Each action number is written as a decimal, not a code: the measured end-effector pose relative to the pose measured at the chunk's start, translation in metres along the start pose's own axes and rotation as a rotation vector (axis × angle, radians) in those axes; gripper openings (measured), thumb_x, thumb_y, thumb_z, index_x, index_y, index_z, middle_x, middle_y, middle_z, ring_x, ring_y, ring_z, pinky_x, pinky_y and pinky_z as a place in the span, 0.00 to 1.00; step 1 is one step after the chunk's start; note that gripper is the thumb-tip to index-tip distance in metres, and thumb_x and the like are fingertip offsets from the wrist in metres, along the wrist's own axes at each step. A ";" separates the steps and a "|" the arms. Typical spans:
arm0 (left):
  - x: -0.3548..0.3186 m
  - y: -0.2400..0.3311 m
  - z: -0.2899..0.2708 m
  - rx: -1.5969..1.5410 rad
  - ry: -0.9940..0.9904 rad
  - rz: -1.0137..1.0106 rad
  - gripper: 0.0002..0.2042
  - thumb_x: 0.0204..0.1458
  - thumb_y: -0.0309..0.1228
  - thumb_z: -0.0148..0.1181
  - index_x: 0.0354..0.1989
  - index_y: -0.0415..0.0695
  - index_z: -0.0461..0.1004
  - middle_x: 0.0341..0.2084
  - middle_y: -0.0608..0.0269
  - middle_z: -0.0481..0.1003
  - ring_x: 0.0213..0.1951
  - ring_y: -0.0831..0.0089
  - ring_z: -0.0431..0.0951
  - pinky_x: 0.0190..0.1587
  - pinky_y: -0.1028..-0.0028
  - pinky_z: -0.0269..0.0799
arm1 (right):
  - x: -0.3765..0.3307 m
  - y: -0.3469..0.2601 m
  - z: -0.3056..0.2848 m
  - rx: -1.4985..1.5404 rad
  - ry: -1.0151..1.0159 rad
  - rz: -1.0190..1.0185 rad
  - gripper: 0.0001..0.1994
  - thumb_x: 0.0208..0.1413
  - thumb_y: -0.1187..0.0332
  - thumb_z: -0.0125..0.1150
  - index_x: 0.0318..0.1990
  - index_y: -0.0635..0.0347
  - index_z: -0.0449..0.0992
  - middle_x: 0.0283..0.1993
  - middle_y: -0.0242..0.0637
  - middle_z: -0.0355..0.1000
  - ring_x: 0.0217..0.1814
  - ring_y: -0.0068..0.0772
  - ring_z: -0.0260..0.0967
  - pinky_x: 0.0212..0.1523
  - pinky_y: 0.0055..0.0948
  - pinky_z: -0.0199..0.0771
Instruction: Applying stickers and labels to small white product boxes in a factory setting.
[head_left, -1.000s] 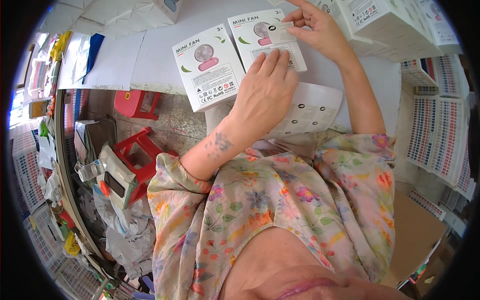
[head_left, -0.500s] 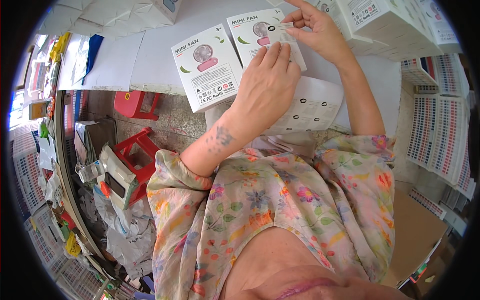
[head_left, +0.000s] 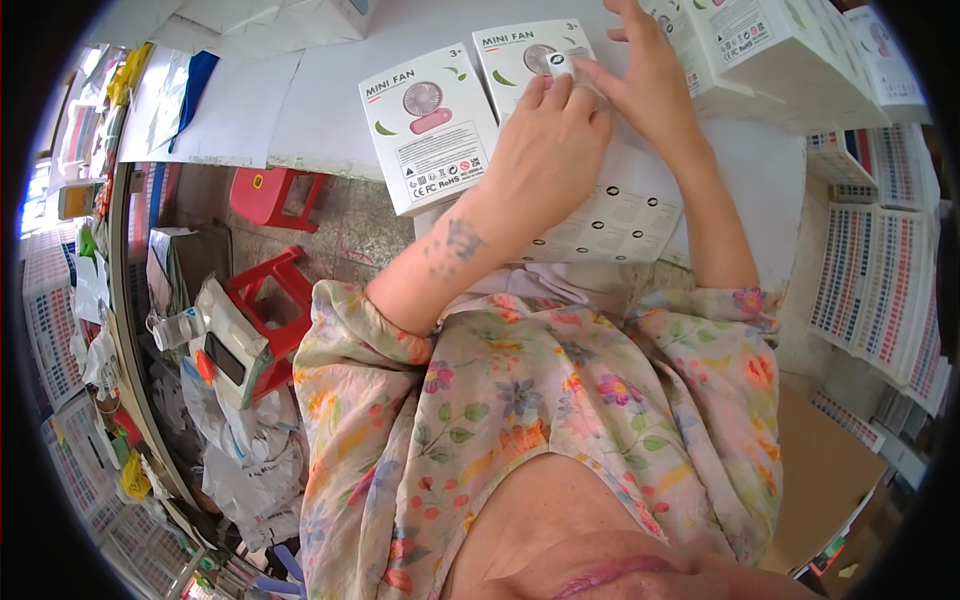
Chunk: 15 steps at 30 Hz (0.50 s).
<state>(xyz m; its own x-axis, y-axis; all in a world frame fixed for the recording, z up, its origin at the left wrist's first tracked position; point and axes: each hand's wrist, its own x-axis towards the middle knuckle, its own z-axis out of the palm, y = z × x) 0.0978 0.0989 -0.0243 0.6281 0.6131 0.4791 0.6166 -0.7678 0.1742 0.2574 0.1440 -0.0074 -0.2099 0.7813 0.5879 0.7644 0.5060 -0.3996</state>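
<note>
Two white mini fan boxes lie side by side on the white table, a left box (head_left: 428, 130) and a right box (head_left: 510, 70), each printed with a pink fan. A small white sticker (head_left: 560, 64) with a black mark is against the right box's face. My left hand (head_left: 555, 140) is closed, its bent fingertips on the sticker and partly covering it. At the sticker's right edge is the thumb of my right hand (head_left: 645, 85), whose other fingers are spread apart upward. Below my left hand, a sheet of stickers (head_left: 610, 228) lies at the table's near edge, partly hidden.
More white boxes (head_left: 770, 60) stand at the far right, and a white package (head_left: 270, 25) at the far left. Red stools (head_left: 275, 300) stand on the floor to the left, one bearing a phone (head_left: 225, 357). Stacks of printed sheets (head_left: 875, 290) are on the right.
The sticker has come down toward the right box's face, under my left fingertips. My right fingers have spread away from it. The boxes appear slightly further right in view.
</note>
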 end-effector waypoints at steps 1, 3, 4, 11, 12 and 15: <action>0.002 -0.001 -0.002 -0.009 -0.048 0.007 0.09 0.47 0.26 0.53 0.33 0.34 0.76 0.39 0.46 0.75 0.50 0.52 0.72 0.57 0.56 0.66 | 0.002 0.003 0.003 0.153 -0.059 0.224 0.45 0.47 0.76 0.67 0.73 0.55 0.49 0.48 0.50 0.75 0.50 0.46 0.74 0.52 0.35 0.73; 0.002 -0.003 -0.005 0.011 -0.037 0.022 0.08 0.46 0.26 0.53 0.32 0.35 0.76 0.39 0.47 0.74 0.50 0.52 0.72 0.57 0.55 0.66 | 0.004 0.009 0.005 0.324 -0.093 0.308 0.45 0.48 0.75 0.66 0.73 0.55 0.48 0.48 0.51 0.75 0.51 0.46 0.74 0.54 0.37 0.72; 0.002 -0.004 -0.006 0.030 -0.028 0.039 0.08 0.46 0.26 0.54 0.32 0.36 0.76 0.39 0.48 0.74 0.50 0.52 0.72 0.57 0.55 0.66 | 0.005 0.014 0.006 0.494 -0.128 0.394 0.45 0.49 0.75 0.65 0.74 0.55 0.47 0.48 0.53 0.75 0.52 0.47 0.73 0.55 0.38 0.71; -0.011 0.006 -0.005 0.117 0.014 0.010 0.08 0.46 0.28 0.54 0.30 0.37 0.76 0.41 0.49 0.75 0.48 0.54 0.72 0.50 0.62 0.68 | 0.004 0.028 -0.001 0.191 -0.193 0.005 0.37 0.52 0.78 0.60 0.72 0.56 0.54 0.42 0.43 0.78 0.44 0.40 0.74 0.49 0.34 0.72; -0.012 0.005 -0.003 0.118 0.038 0.023 0.08 0.46 0.28 0.54 0.30 0.37 0.76 0.41 0.49 0.75 0.47 0.55 0.73 0.49 0.63 0.69 | 0.005 0.027 -0.002 0.158 -0.182 -0.047 0.36 0.52 0.78 0.59 0.71 0.57 0.56 0.40 0.42 0.78 0.42 0.39 0.74 0.48 0.33 0.72; -0.012 0.005 -0.003 0.111 0.055 0.038 0.07 0.45 0.28 0.54 0.29 0.38 0.76 0.40 0.50 0.76 0.43 0.57 0.73 0.45 0.64 0.69 | 0.005 0.021 -0.004 0.212 -0.207 0.029 0.34 0.52 0.78 0.59 0.69 0.57 0.60 0.37 0.41 0.77 0.41 0.37 0.74 0.46 0.32 0.72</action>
<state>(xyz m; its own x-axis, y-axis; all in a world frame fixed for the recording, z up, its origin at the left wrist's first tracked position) 0.0917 0.0876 -0.0266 0.6268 0.5708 0.5303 0.6436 -0.7630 0.0606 0.2749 0.1575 -0.0097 -0.3264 0.8435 0.4266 0.6320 0.5304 -0.5650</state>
